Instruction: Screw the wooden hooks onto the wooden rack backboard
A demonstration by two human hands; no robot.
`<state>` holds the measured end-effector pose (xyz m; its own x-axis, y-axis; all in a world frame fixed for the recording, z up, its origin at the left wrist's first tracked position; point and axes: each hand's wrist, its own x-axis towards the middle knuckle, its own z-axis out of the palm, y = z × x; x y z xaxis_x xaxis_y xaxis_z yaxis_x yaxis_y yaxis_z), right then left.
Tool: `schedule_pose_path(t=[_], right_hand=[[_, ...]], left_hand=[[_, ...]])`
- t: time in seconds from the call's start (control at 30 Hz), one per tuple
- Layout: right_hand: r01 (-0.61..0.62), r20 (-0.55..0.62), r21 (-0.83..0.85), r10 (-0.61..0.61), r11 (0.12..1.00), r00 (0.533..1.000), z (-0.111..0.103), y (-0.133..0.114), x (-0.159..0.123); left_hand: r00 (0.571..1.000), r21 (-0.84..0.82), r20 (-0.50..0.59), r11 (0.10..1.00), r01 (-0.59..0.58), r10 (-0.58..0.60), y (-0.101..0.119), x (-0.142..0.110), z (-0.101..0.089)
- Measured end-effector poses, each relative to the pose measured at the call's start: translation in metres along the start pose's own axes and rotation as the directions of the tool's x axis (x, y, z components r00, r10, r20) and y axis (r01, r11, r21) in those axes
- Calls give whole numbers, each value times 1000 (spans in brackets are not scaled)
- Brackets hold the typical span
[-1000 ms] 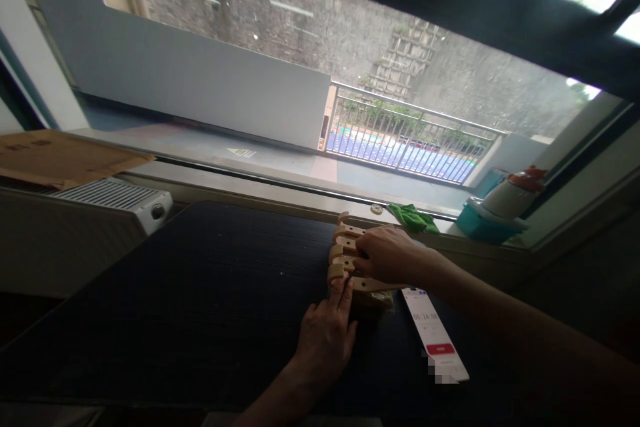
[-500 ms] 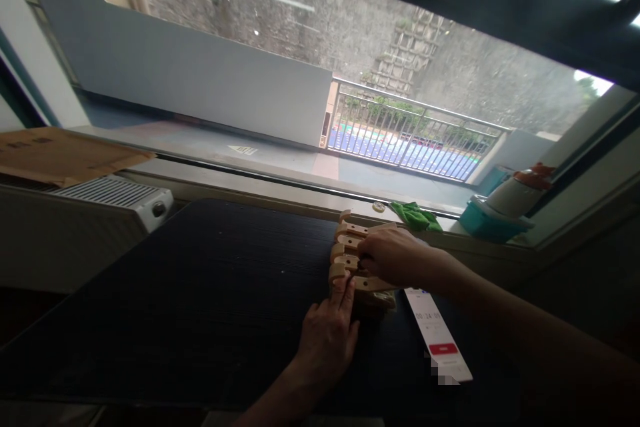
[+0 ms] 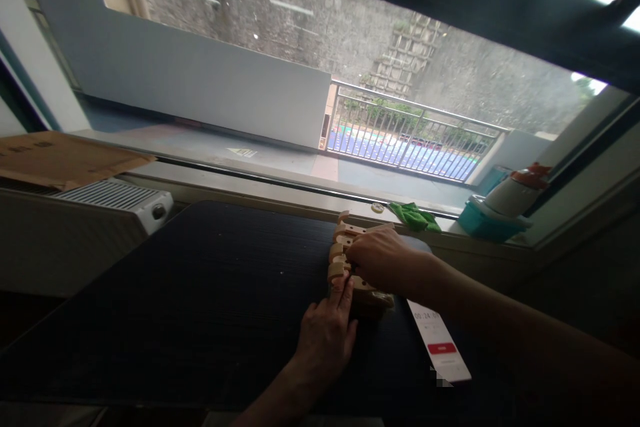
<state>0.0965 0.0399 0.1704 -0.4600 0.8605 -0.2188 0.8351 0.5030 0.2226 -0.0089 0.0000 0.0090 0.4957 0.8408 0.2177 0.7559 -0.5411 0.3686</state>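
The right hand (image 3: pixel 387 260) has shifted a little to the left over the row of wooden pieces (image 3: pixel 337 271). It now covers more of their flat, holed parts, and its forearm hides the far end of the phone (image 3: pixel 440 340). To judge by that small shift, the work is centred on the nearer pieces, close to their curved ends.

The right hand's fingers are curled in together, knuckles up. Something dark and slim may be under the fingertips, but it is too dim there to be sure, so I cannot tell whether the hand is clamped on anything. The left hand (image 3: pixel 325 333) lies on the near side, index and middle fingers stretched out side by side with their tips at the nearest curved end, thumb apart and not wrapped around anything.

The wooden pieces lie side by side near the far right edge of the dark surface (image 3: pixel 225 280), curved ends to the left. A package in clear wrap (image 3: pixel 381 300) shows at their near side. The phone lies to the right, its screen showing a timer. On the sill (image 3: pixel 280 193) beyond are a small roll (image 3: pixel 377 207), a green cloth (image 3: pixel 413 215) and, farther right, a teal box (image 3: pixel 487 218).
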Motion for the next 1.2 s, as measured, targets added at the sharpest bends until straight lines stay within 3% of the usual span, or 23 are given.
schedule_pose_path(t=[0.23, 0.33, 0.43, 0.53, 0.63, 0.7, 0.8, 1.0, 1.13, 1.2], right_hand=[[-158, -45, 91, 163, 983, 986, 13, 9, 1], [-228, -28, 145, 234, 963, 972, 17, 21, -8], [-289, -42, 248, 308, 925, 951, 35, 30, -25], [-290, -144, 625, 473, 724, 869, 73, 28, -43], [-269, -152, 794, 608, 544, 780, 115, 14, -56], [-249, -162, 835, 652, 491, 740, 134, 1, -62], [-268, -132, 849, 674, 455, 727, 149, -15, -65], [-220, -129, 865, 624, 451, 770, 146, -22, -64], [-262, -200, 783, 628, 564, 752, 122, -12, -67], [-248, -240, 741, 591, 624, 770, 109, -7, -67]], left_hand=[[1000, 7, -11, 1000, -10, 10, 0, 1, 1], [1000, -1, -1, 1000, -2, 2, 1, 2, -1], [1000, -29, -16, 999, -20, 20, -2, 0, 1], [994, -72, -81, 995, -75, 69, -8, -7, 8], [981, -116, -149, 983, -144, 126, -16, -14, 17], [972, -139, -183, 974, -177, 151, -19, -16, 20], [964, -161, -217, 968, -193, 156, -20, -17, 22], [963, -177, -237, 969, -173, 129, -20, -16, 25], [966, -182, -227, 969, -169, 126, -21, -17, 25], [970, -192, -209, 967, -167, 126, -21, -18, 24]])
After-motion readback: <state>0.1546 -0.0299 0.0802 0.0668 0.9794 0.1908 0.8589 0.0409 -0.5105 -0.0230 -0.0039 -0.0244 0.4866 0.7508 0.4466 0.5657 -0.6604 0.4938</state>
